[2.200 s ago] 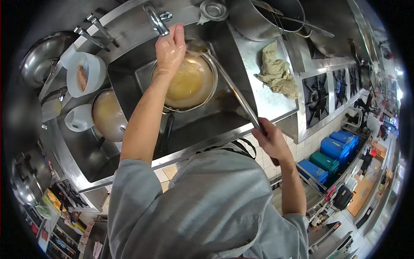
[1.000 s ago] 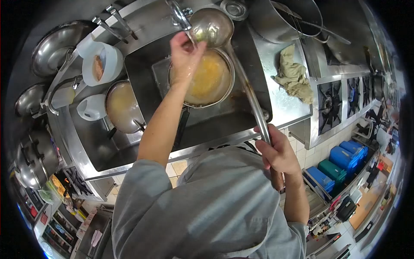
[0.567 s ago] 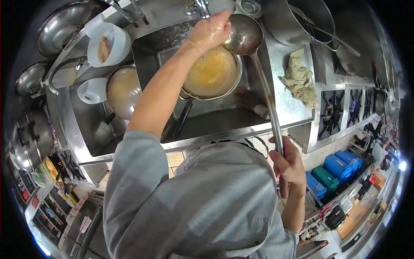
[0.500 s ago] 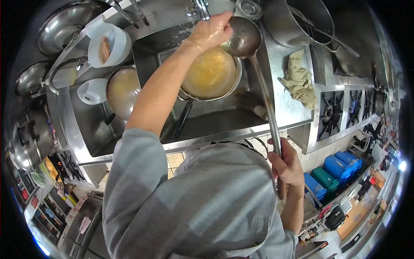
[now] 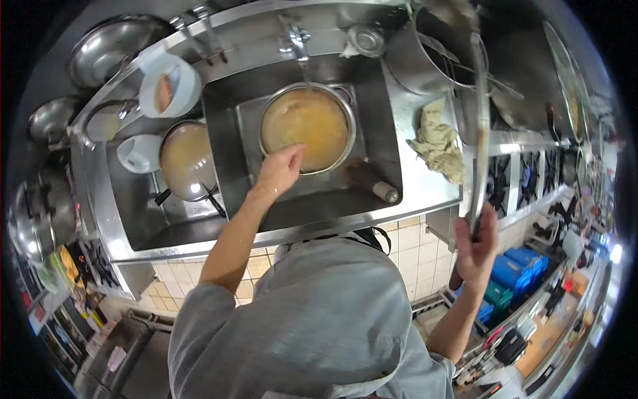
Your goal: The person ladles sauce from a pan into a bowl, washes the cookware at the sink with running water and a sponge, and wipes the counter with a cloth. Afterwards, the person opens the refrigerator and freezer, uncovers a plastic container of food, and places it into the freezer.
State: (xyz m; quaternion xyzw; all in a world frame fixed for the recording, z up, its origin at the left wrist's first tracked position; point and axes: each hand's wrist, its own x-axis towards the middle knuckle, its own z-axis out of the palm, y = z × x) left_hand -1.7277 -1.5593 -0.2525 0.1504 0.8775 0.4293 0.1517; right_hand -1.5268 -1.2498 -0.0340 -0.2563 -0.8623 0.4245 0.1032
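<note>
My right hand is wrapped around the lower handle of a long metal ladle, which stands nearly upright in view. Its bowl is smeared by motion near the large pot at the top right. Over the near-left rim of a round pan is my left hand, fingers curled. Cloudy yellow liquid fills this pan, which sits in the sink below the faucet. My left hand and forearm hide most of the pan's handle, so whether I grip it is unclear.
A second pan of cloudy liquid and a white plastic jug are in the left basin. Behind them stands a white container. A crumpled cloth lies right of the sink; a bottle-like object lies inside. Burners are farther right.
My right hand has swung the ladle up and right, away from the sink. My left hand has come back from beside the faucet and ladle bowl to the pan's near rim.
</note>
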